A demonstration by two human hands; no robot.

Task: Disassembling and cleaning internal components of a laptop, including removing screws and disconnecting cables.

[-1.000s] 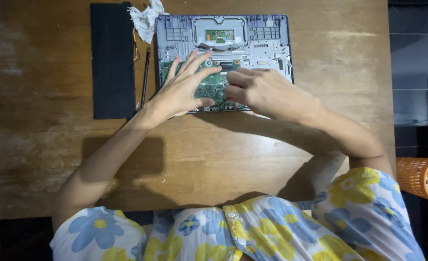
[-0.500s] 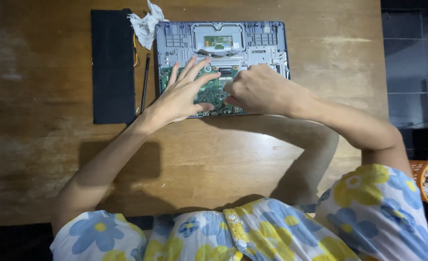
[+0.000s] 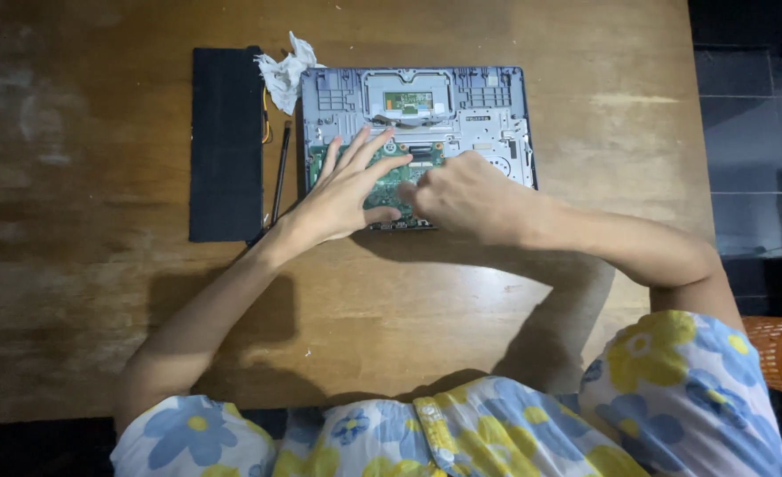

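- The opened laptop base (image 3: 415, 141) lies flat on the wooden table (image 3: 497, 336), near the far edge, with its inner side facing up.
- A green circuit board (image 3: 391, 177) occupies the near half of the base; a grey inner frame with a rectangular touchpad module (image 3: 407, 97) occupies the far half.
- The left hand (image 3: 342, 193) rests palm-down on the left part of the circuit board. Its fingers are spread and extended, with the fingertips pointing away from the person.
- The right hand (image 3: 466, 193) rests on the middle of the circuit board, just beside the left hand. Its fingers are curled inward; whether they pinch anything cannot be determined, as the knuckles hide the fingertips.
- A flat black rectangular panel (image 3: 226, 144) lies on the table to the left of the base, apart from it.
- A thin dark rod-shaped tool (image 3: 279, 172) lies between the panel and the base.
- A crumpled white tissue (image 3: 287, 72) lies at the far left corner of the base.
- An orange basket (image 3: 775, 353) stands on the floor at the right edge of the view.
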